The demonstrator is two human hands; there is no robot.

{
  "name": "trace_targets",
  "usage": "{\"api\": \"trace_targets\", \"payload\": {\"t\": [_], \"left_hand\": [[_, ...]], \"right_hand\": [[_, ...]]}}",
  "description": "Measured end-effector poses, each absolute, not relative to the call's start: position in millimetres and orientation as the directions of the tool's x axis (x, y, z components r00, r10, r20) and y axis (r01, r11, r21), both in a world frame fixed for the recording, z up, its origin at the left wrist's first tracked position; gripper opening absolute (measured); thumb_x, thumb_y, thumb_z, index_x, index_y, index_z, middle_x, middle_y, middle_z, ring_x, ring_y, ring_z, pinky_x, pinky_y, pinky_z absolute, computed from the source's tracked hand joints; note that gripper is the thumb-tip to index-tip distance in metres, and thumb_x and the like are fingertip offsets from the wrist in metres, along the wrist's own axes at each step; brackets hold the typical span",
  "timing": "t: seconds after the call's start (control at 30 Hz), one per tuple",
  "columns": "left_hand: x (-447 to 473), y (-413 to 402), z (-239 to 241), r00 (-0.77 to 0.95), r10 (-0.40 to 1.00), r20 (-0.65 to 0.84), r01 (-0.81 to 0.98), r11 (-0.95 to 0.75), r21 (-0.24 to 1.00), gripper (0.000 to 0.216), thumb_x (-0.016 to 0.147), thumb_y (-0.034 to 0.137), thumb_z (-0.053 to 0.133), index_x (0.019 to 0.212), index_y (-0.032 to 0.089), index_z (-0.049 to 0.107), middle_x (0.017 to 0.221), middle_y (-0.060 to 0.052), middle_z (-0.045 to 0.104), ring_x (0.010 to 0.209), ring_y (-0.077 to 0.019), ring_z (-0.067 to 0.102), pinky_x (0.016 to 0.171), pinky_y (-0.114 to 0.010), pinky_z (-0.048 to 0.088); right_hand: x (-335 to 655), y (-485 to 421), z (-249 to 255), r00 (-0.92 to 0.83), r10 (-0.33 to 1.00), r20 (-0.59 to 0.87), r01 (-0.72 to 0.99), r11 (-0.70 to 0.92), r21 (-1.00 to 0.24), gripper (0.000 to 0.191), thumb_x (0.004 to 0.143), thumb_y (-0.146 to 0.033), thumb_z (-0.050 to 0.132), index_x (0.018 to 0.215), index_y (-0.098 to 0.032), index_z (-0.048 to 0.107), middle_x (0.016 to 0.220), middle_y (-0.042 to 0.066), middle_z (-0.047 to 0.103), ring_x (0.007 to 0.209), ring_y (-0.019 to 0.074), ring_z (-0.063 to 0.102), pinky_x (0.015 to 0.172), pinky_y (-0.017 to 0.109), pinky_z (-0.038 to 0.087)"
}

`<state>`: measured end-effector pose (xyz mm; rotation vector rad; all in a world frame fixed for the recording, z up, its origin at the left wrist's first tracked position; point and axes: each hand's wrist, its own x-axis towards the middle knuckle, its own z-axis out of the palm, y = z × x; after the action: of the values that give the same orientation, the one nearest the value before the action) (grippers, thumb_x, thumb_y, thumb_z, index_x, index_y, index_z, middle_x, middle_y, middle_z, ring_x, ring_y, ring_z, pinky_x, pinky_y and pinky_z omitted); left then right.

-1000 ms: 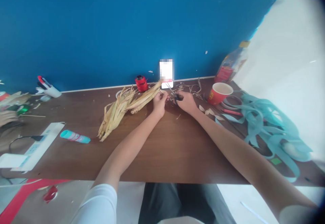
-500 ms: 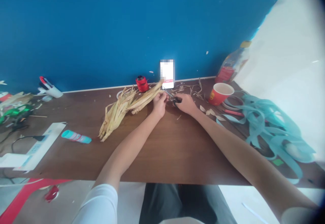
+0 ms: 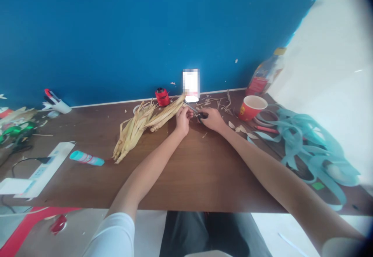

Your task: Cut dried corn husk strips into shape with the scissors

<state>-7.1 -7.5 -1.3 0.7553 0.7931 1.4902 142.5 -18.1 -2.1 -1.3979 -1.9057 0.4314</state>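
My left hand [image 3: 183, 118] is closed at the right end of a bundle of dried corn husks [image 3: 168, 114]. In my right hand [image 3: 213, 119] is a pair of scissors [image 3: 201, 116] with dark handles, fingers wrapped round them. The blades point up and left, close to the left fingertips and the husk end; whether they touch the husk I cannot tell. A second pile of dried husks [image 3: 132, 134] lies left of the bundle. Behind them stands a spool of red thread [image 3: 162, 97]. A bright phone screen [image 3: 191, 85] leans against the wall just beyond my hands.
Right of my hands are a red paper cup [image 3: 252, 108], a plastic bottle [image 3: 264, 72] and a heap of teal ribbon [image 3: 309, 144]. To the left lie a glue stick [image 3: 86, 158], a white power strip [image 3: 46, 169] and a pen holder [image 3: 61, 106]. Husk scraps [image 3: 217, 101] litter the back.
The view has shifted very slightly. Both hands, the scissors and the husk bundle keep nearly the same places.
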Motion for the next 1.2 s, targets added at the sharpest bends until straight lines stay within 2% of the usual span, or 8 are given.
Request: {"api": "trace_targets", "payload": {"t": [0.47, 1.2], "left_hand": [[-5.4, -8.7, -2.7, -0.04, 0.998, 0.046, -0.473, -0.06, 0.879, 0.012, 0.084, 0.022, 0.056, 0.077, 0.018, 0.048, 0.065, 0.003, 0.054, 0.058, -0.0081, 0.051, 0.058, -0.02, 0.038], [-5.6, -8.0, -4.7, -0.034, 0.996, 0.087, -0.42, -0.093, 0.903, 0.01, 0.081, 0.021, 0.053, 0.074, 0.019, 0.046, 0.064, 0.004, 0.05, 0.057, -0.0072, 0.048, 0.055, -0.019, 0.037]], "right_hand": [[142.7, -17.7, -2.1, -0.17, 0.916, 0.363, 0.634, 0.384, -0.671, 0.025, 0.068, -0.023, 0.067, 0.091, -0.024, 0.077, 0.08, 0.001, 0.072, 0.072, 0.0184, 0.06, 0.063, 0.026, 0.04], [145.0, -16.2, -3.6, -0.218, 0.883, 0.415, 0.631, 0.452, -0.631, 0.027, 0.071, -0.019, 0.064, 0.094, -0.024, 0.078, 0.083, 0.002, 0.075, 0.073, 0.019, 0.064, 0.065, 0.027, 0.042]]}}
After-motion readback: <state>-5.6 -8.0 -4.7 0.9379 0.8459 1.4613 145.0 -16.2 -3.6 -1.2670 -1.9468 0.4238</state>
